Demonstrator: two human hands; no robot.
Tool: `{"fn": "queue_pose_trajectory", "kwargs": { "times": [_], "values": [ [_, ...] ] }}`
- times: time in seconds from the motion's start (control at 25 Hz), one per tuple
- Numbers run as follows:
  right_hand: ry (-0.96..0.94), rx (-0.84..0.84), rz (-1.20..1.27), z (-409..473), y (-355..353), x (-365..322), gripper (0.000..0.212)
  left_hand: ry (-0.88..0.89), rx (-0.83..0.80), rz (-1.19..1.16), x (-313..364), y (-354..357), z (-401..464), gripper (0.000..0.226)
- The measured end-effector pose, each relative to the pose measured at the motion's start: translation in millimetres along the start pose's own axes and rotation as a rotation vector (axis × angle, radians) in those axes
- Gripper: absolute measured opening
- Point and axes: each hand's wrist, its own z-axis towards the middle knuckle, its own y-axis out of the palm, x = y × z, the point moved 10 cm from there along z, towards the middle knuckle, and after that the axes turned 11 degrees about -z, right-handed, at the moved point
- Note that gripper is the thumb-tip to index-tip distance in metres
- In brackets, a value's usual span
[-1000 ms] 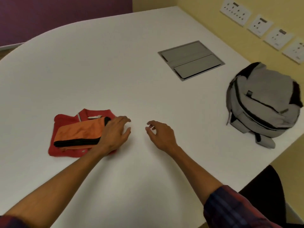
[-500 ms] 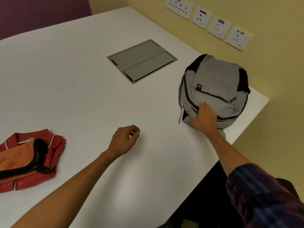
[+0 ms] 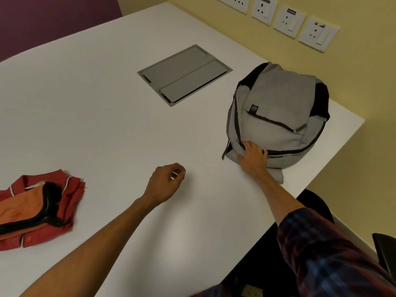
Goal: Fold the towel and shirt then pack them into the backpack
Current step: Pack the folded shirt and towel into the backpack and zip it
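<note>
At lower left the folded red collared shirt (image 3: pixel 64 194) lies under the orange black-edged towel (image 3: pixel 19 209) on the white counter (image 3: pixel 96 114). The left hand (image 3: pixel 165 183) curls loosely, empty. At right, right-hand fingers (image 3: pixel 249 146) pinch the grey fabric backpack (image 3: pixel 278 108); steadying its base should ease unzipping.

Office or meeting room: white worktop (image 3: pixel 107 103) with inset cable hatch (image 3: pixel 184 75), wall sockets (image 3: pixel 289 20).

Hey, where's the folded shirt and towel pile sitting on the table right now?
In the head view, the folded red shirt with the orange towel on top lies at the table's far left edge, left of the left hand, well away from the backpack.
</note>
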Motion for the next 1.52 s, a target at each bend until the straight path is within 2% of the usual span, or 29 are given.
{"fn": "queue_pose_trajectory", "kwargs": {
  "times": [0.28, 0.48, 0.72, 0.92, 1.0, 1.08, 1.16, 1.32, 1.52],
  "values": [
    [-0.056, 0.001, -0.014, -73.5, 12.3, -77.7, 0.046, 0.007, -0.042, 0.013, -16.3, -15.3, -25.4, 0.015],
    [-0.139, -0.06, 0.03, -142.2, 26.9, -148.3, 0.046, 0.001, -0.038, 0.039, -26.9, -34.5, -39.8, 0.015],
    [-0.247, -0.073, 0.205, -219.1, 46.8, -227.5, 0.049, 0.002, -0.002, 0.123, -44.3, -67.4, -52.2, 0.025],
    [-0.386, -0.083, 0.254, -262.8, 54.9, -274.1, 0.041, -0.046, 0.078, 0.19, -73.9, -99.3, -53.7, 0.021],
    [-0.377, -0.05, 0.223, -261.1, 42.1, -274.4, 0.048, -0.044, 0.111, 0.217, -79.1, -110.4, -47.6, 0.024],
    [-0.2, -0.017, 0.12, -242.6, 31.7, -247.2, 0.077, -0.036, 0.141, 0.229, -82.1, -120.1, -34.5, 0.028],
    [-0.048, -0.103, 0.003, -225.1, 42.0, -215.3, 0.095, -0.041, 0.142, 0.193, -87.1, -124.9, -13.1, 0.032],
    [-0.092, -0.257, -0.019, -209.4, 71.5, -201.1, 0.1, -0.094, 0.028, 0.087, -99.2, -116.5, 39.3, 0.043],
    [-0.136, -0.255, 0.033, -178.5, 74.2, -200.9, 0.098, -0.177, -0.052, 0.042, -101.9, -105.7, 89.5, 0.049]
  ]
}}
